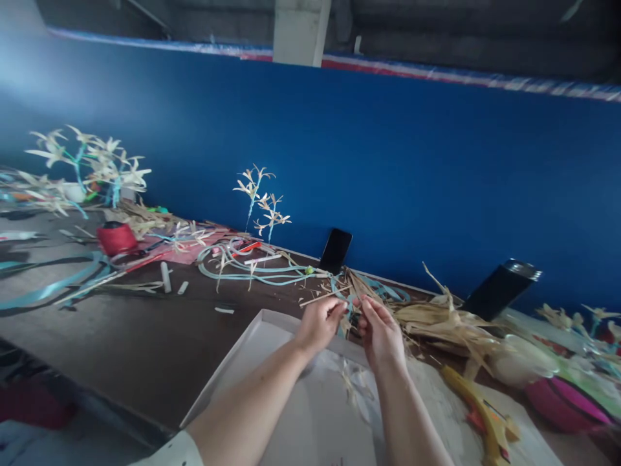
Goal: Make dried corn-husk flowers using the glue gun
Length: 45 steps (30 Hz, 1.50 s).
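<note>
My left hand and my right hand are close together over the far edge of a shallow white box. Each is closed in a pinch, thumb against fingers. Bits of pale blue ribbon and dry husk show around the fingertips, but what each hand grips is too small to make out. Inside the box, below the hands, lies a pale husk flower. Just beyond my fingers are loose blue ribbon and a thin stick. Dry corn husks are heaped to the right of my right hand.
A phone leans on the blue partition, with husk flowers standing left of it. At right are a black flask and a yellow glue gun. A red spool sits left, near coiled tubing.
</note>
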### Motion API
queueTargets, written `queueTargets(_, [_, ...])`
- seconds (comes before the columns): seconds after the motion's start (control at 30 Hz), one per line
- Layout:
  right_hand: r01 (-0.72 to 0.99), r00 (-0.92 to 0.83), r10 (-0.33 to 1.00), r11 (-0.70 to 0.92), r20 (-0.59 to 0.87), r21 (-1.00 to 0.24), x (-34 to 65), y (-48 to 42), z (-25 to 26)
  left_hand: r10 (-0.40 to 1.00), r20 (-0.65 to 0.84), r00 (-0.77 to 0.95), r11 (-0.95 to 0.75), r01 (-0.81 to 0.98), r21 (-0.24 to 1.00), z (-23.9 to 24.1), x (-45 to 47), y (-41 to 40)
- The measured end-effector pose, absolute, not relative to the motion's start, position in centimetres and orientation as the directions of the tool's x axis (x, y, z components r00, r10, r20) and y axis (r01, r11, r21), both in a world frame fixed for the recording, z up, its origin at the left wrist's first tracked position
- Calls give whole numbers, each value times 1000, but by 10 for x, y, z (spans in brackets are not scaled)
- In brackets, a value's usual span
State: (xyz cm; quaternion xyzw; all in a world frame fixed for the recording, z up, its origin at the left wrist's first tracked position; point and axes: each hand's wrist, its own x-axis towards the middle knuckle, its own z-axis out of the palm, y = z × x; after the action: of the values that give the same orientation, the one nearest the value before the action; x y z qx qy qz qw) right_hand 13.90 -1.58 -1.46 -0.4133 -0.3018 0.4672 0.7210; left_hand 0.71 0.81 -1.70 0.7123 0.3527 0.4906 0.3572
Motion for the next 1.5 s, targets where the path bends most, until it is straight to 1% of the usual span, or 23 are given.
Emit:
queueTargets(0.1, [-381, 360, 931, 206, 61, -902, 136, -16, -16, 892, 285, 352, -303, -4, 953, -15, 10, 4])
queueTargets(0.2, [-341, 350, 934, 198, 72, -919, 133, -16, -19, 907, 174, 384, -152, -87, 985, -12, 10, 4])
queueTargets(0.27, [-318, 361, 930, 198, 75, -927, 132, -16, -19, 910, 144, 389, -108, -113, 988, -11, 10, 5])
queueTargets(0.33, [-325, 363, 929, 194, 68, -926, 132, -16, -19, 911, 147, 386, -103, -133, 986, -11, 11, 6])
queueTargets(0.5, [-433, 332, 943, 187, 37, -882, 135, -19, -16, 930, 91, 357, -28, -176, 984, -11, 11, 9])
queueTargets(0.57, [-439, 318, 948, 170, 24, -882, 136, -20, -15, 930, 70, 361, -1, -188, 982, -11, 11, 10])
queueTargets(0.77, [-378, 264, 964, 137, 35, -916, 135, -17, -18, 920, 45, 390, 35, -196, 980, -11, 11, 10])
queueTargets(0.97, [-354, 313, 949, 141, 25, -925, 134, -14, -19, 909, 56, 412, 18, -172, 985, -14, 14, 10])
queueTargets(1.27, [-338, 312, 950, 101, -10, -936, 137, -14, -21, 907, 126, 402, -68, -157, 985, -16, 12, 11])
queueTargets(1.43, [-343, 306, 952, 108, -2, -933, 140, -14, -21, 894, 132, 429, -53, -192, 980, -15, 13, 9])
queueTargets(1.5, [-338, 296, 955, 116, 12, -934, 141, -15, -21, 885, 150, 442, -71, -191, 979, -14, 13, 8])
